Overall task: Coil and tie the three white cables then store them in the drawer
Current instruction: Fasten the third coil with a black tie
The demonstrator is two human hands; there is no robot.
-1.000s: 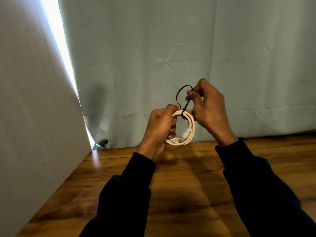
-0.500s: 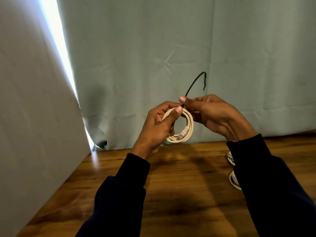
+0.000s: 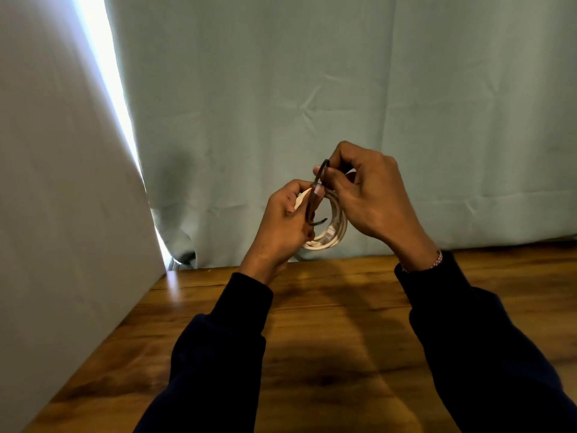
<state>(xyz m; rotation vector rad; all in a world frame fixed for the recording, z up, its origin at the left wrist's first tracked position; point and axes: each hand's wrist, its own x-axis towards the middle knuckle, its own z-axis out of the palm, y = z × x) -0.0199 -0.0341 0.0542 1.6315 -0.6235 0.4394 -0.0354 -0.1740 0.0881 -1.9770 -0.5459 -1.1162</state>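
A coiled white cable with a clear plug at its lower part is held up above the wooden table. My left hand grips the coil's left side, thumb pressed on top. A thin black tie runs down across the coil, its loose end curling out near the bottom. My right hand pinches the upper part of the tie just above the coil. No other cables and no drawer show in this view.
A pale blue-green curtain hangs behind the table's far edge. A white panel slants along the left side, with a bright gap of light between it and the curtain.
The black tie stuck up above my hands earlier; now it is bent down across the front of the coil. My right hand has turned over on top of the coil.
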